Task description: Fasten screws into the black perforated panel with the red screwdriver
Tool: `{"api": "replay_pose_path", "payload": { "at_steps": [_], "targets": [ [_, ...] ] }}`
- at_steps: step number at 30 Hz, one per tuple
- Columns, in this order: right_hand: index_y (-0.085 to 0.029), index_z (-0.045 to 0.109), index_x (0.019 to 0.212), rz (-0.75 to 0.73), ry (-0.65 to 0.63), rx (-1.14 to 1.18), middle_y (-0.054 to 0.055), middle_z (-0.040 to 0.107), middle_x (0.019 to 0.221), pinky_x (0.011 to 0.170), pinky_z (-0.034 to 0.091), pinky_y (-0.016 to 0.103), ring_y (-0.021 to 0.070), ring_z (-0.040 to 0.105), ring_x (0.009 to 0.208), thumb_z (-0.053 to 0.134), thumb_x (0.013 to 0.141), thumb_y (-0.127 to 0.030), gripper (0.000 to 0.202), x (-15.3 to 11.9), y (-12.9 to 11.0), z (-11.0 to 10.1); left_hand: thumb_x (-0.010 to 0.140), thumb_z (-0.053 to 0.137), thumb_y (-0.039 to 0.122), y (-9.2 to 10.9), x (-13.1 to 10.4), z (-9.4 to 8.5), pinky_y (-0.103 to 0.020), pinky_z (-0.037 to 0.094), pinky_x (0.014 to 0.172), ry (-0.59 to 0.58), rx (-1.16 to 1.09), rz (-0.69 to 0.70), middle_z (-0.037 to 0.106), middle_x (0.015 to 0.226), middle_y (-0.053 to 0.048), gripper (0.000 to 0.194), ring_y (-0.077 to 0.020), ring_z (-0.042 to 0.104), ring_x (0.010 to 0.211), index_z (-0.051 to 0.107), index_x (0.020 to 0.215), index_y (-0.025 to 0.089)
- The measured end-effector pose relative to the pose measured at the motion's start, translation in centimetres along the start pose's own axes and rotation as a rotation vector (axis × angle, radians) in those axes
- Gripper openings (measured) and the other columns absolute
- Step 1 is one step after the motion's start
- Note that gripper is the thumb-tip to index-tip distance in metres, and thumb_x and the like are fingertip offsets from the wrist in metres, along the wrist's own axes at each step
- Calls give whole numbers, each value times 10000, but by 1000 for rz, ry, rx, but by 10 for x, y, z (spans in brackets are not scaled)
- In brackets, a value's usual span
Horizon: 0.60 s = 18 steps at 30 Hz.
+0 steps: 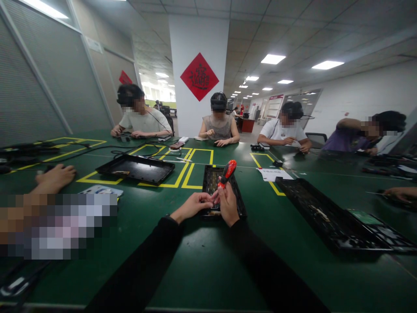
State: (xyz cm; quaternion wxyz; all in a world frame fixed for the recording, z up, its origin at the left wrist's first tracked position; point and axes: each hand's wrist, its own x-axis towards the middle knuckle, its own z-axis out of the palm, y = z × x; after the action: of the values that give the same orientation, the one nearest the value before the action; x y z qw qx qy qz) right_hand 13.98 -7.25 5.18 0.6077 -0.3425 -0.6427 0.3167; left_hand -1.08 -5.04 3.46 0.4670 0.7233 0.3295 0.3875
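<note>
A screwdriver with a red and black handle stands tilted in my right hand, whose fingers are wrapped round its lower part. My left hand is beside it, with its fingertips pressed together close to the right fingers. Whatever the left fingertips pinch, if anything, is too small to make out. Both hands are over a black tray that lies on the green table. Small pieces lie inside the tray, partly hidden by my hands. The screwdriver's tip is hidden.
A wide black tray lies at the left, a long black tray at the right. White paper is near the long tray. Cables cross the far left. Several people sit around; another person's hand rests at the left.
</note>
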Motion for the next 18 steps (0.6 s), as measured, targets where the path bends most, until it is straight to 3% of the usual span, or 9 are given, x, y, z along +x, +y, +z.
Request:
{"api": "replay_pose_path", "payload": {
  "at_steps": [18],
  "targets": [
    [-178,451,1062,-4,-7,-1,-31,558,628,499,430,191,82,515,491,374,882,-350,260,0,-1,0,666,647,306,1,0,1,-214,378,637,13,20,1,583,677,1,215,-95,500,636,608,727,104]
  ]
}}
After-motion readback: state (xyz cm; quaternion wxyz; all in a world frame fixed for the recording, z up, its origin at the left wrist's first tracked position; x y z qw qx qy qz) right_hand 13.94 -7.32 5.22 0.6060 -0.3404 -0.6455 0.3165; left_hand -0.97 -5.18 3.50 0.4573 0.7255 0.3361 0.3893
